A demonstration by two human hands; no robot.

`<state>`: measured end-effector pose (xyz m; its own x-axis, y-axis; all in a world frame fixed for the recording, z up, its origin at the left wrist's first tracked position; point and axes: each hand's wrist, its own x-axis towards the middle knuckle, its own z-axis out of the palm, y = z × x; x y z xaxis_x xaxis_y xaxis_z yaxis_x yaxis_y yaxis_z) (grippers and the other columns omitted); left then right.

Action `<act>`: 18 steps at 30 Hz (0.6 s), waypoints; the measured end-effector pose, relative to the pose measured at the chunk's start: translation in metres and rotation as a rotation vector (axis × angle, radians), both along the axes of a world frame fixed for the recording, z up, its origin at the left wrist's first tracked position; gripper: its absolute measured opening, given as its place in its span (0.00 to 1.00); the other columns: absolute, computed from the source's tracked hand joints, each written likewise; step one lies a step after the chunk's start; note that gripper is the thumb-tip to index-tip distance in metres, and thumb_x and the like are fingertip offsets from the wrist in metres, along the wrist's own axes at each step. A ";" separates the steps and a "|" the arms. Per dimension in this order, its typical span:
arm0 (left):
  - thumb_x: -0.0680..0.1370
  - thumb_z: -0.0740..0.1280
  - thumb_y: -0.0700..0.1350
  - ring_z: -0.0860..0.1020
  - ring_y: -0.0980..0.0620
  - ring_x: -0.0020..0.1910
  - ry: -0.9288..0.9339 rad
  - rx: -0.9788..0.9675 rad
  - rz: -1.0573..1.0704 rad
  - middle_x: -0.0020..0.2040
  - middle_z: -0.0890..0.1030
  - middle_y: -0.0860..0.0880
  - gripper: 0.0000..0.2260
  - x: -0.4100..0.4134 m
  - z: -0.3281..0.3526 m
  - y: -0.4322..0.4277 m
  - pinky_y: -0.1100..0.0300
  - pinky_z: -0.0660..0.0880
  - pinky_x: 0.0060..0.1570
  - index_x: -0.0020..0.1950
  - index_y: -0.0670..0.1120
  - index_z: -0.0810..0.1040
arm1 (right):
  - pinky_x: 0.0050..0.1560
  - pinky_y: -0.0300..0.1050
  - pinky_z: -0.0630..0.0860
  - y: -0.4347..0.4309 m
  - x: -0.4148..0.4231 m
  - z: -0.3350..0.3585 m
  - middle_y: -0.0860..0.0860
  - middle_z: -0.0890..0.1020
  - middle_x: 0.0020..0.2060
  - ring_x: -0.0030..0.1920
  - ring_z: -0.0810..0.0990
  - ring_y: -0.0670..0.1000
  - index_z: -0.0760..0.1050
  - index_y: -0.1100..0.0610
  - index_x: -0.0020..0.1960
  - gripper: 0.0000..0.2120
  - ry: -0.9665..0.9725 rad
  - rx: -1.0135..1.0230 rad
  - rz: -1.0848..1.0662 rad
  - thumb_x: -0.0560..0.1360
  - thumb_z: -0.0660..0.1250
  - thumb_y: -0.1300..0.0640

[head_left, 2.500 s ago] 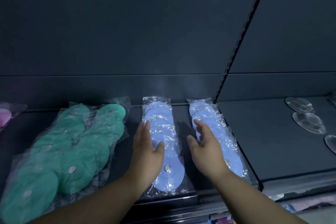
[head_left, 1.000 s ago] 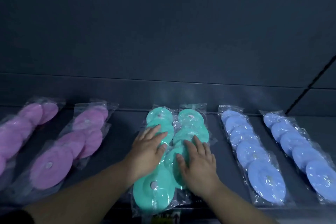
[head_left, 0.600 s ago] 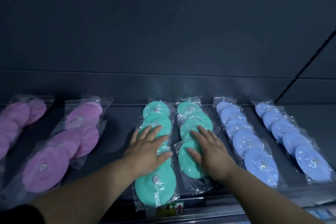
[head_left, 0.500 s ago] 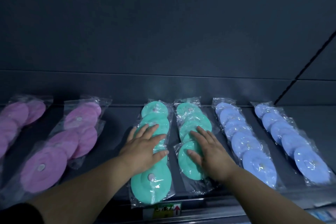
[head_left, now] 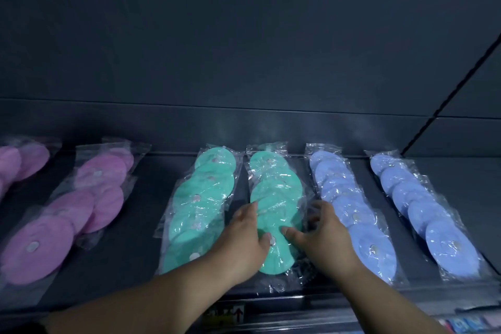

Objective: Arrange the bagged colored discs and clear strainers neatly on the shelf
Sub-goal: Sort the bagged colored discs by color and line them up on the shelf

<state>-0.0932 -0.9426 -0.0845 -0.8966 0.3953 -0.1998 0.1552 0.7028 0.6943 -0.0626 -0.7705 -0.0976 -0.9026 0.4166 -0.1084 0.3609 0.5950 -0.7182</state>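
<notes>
Bagged discs lie in rows on a dark shelf [head_left: 151, 260]. From left to right there are two rows of pink discs [head_left: 89, 198], a left green row [head_left: 200, 206], a right green row [head_left: 276, 192], and two blue rows [head_left: 349, 203] [head_left: 423, 206]. My left hand [head_left: 244, 241] presses against the left side of the right green row. My right hand [head_left: 322, 236] presses its right side, fingers spread on the plastic. No clear strainers are in view.
The dark back panel [head_left: 244, 49] rises behind the rows. A price label [head_left: 227, 316] sits on the shelf's front rail. A vertical upright [head_left: 455, 89] divides the shelf bay at the right.
My left hand has moved from the left green row over to the right green row. Both hands now flank that row, which has straightened. The view has shifted slightly.
</notes>
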 end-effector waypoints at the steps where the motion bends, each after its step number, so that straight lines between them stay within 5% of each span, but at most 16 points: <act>1: 0.79 0.62 0.51 0.65 0.51 0.70 -0.017 0.016 0.028 0.75 0.57 0.51 0.31 0.000 -0.001 0.001 0.62 0.63 0.68 0.78 0.49 0.51 | 0.47 0.40 0.71 0.003 0.000 0.001 0.44 0.78 0.47 0.47 0.79 0.48 0.64 0.46 0.57 0.32 0.002 -0.034 -0.007 0.62 0.80 0.48; 4: 0.77 0.66 0.51 0.70 0.51 0.65 -0.016 0.010 0.086 0.72 0.62 0.50 0.33 -0.003 0.001 -0.001 0.57 0.68 0.66 0.77 0.50 0.53 | 0.46 0.41 0.71 0.011 -0.002 0.003 0.42 0.78 0.43 0.45 0.80 0.49 0.67 0.51 0.61 0.27 -0.006 -0.088 -0.033 0.68 0.76 0.52; 8: 0.75 0.70 0.51 0.74 0.54 0.54 -0.077 0.019 0.106 0.63 0.75 0.49 0.28 -0.005 0.007 -0.001 0.65 0.69 0.52 0.72 0.50 0.64 | 0.35 0.33 0.69 0.019 0.000 0.003 0.44 0.81 0.40 0.41 0.79 0.47 0.68 0.54 0.63 0.19 -0.042 -0.073 -0.002 0.76 0.68 0.53; 11: 0.77 0.69 0.48 0.76 0.54 0.55 -0.152 0.119 0.166 0.60 0.77 0.50 0.20 -0.008 0.014 0.000 0.63 0.70 0.56 0.68 0.47 0.72 | 0.32 0.27 0.67 0.020 0.005 0.009 0.42 0.79 0.39 0.38 0.77 0.41 0.69 0.52 0.59 0.12 -0.013 -0.071 0.002 0.77 0.65 0.51; 15: 0.79 0.66 0.47 0.77 0.53 0.51 -0.287 0.420 0.342 0.57 0.79 0.48 0.12 -0.020 0.023 -0.002 0.56 0.75 0.52 0.61 0.46 0.76 | 0.38 0.29 0.68 0.020 0.003 0.023 0.39 0.79 0.43 0.42 0.77 0.37 0.70 0.51 0.56 0.15 0.089 -0.196 -0.069 0.75 0.67 0.45; 18: 0.79 0.65 0.43 0.77 0.47 0.44 -0.454 0.695 0.468 0.49 0.76 0.41 0.04 -0.016 0.031 0.005 0.51 0.80 0.51 0.48 0.43 0.73 | 0.51 0.42 0.77 0.015 -0.002 0.031 0.45 0.81 0.47 0.47 0.82 0.47 0.70 0.53 0.57 0.24 0.035 -0.487 -0.133 0.69 0.72 0.40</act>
